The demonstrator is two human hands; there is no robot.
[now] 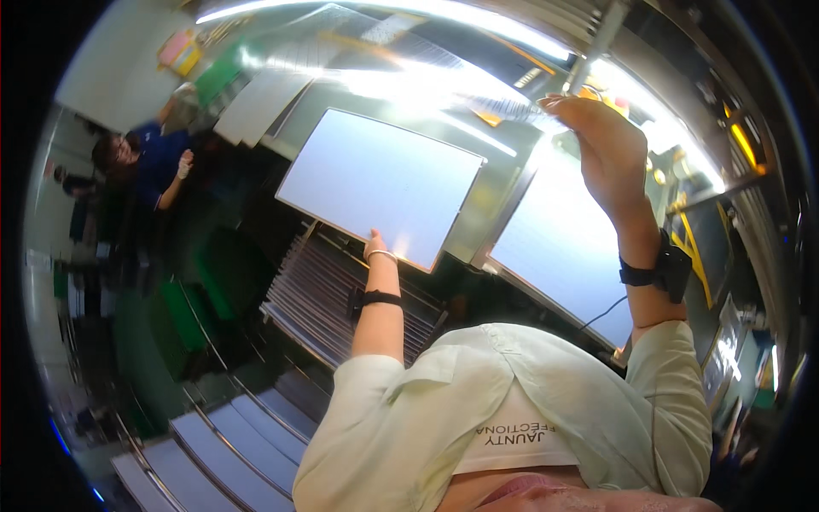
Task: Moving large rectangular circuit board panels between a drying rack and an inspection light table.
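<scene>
A flat white rectangular panel (380, 175) with a thin frame lies tilted in front of me. My left hand (375, 246) is closed on its near edge, thumb on top, the other fingers mostly hidden. Raised at the right, my right hand (607, 149) pinches the edge of a clear, shiny plastic film (478, 90). That film stretches leftward above the far side of the panel, with bright glare on it. Below my right forearm a second white, glowing panel (554, 230) lies on the bench.
A slatted rack (311, 286) stands just below the left panel. More pale panels (230, 448) sit on a railed rack at lower left. A person in dark blue (158, 162) is at the far left, near green bins (183, 311). A black cable (604, 312) crosses the right panel.
</scene>
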